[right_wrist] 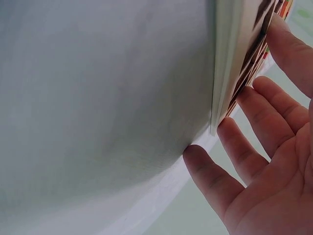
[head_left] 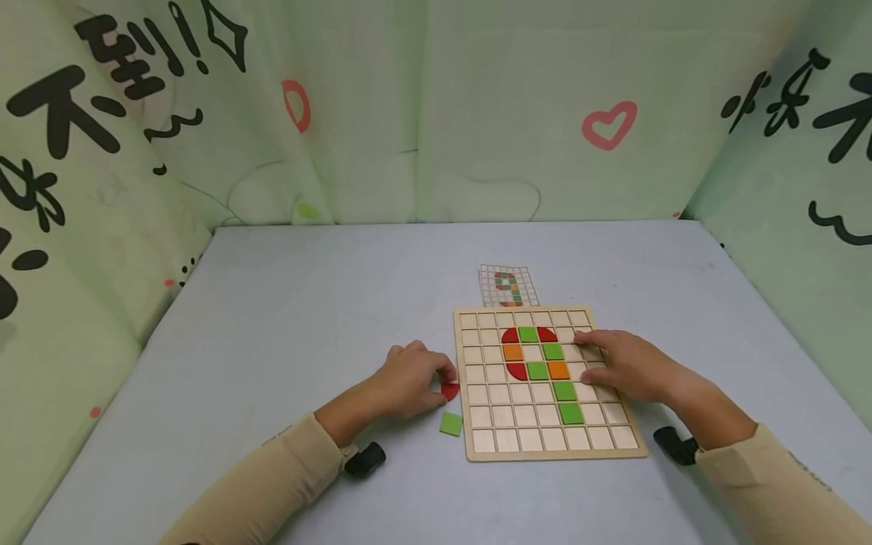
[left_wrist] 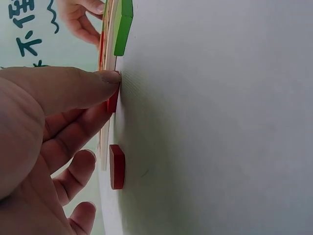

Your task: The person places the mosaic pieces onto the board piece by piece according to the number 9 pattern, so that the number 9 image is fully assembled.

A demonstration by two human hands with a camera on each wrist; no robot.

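Note:
My left hand (head_left: 414, 381) pinches a red rounded piece (head_left: 450, 390) between thumb and finger, just off the left edge of the wooden grid board (head_left: 497, 456). In the left wrist view, another red piece (left_wrist: 117, 166) lies on the table near that hand. A green square tile (head_left: 451, 424) sits nearer me, close to the board's edge. On the right, my right hand (head_left: 633, 365) rests its fingertips on the board's right side, holding no tile. Within the grid are red rounded pieces (head_left: 517, 371), green squares (head_left: 571, 413) and orange squares (head_left: 559, 369).
Behind the board lies a printed pattern card (head_left: 509, 286), its lower part covered by the board. The pale table (head_left: 306, 303) is enclosed by green curtains (head_left: 477, 113) with black and red markings.

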